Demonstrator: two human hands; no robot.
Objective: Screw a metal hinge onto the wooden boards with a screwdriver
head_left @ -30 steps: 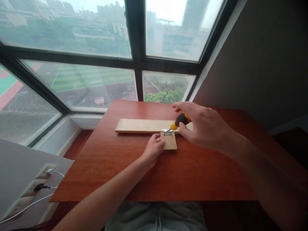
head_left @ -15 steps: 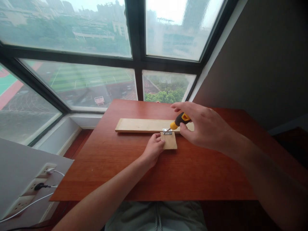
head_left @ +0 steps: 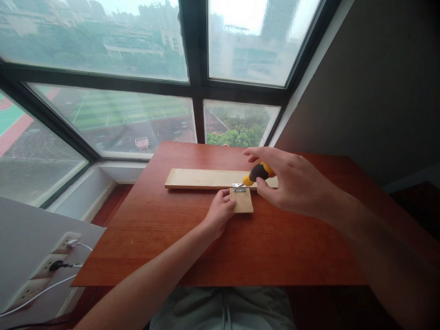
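My left hand (head_left: 221,211) pinches the left edge of a small square wooden piece (head_left: 243,204), thumb on top. A silver metal hinge (head_left: 239,187) joins this piece to a long pale wooden board (head_left: 195,178) lying behind it. My right hand (head_left: 292,181) grips the end of a yellow and black screwdriver (head_left: 258,173), its index finger stretched out past the handle. The tool leans down to the left, its tip at the hinge's lower left part. Whether a screw sits under the tip is too small to tell. My right hand covers the handle's rear end.
Everything lies on a reddish-brown wooden table (head_left: 144,247). Large windows with dark frames (head_left: 197,87) rise behind it. On the low wall to the left, sockets (head_left: 46,266) hold plugs with cables. A dark sloping wall (head_left: 364,101) stands at right.
The screwdriver handle has turned, so more of its black grip faces me. My right hand has shifted very slightly; my left hand and the wooden pieces stay in place.
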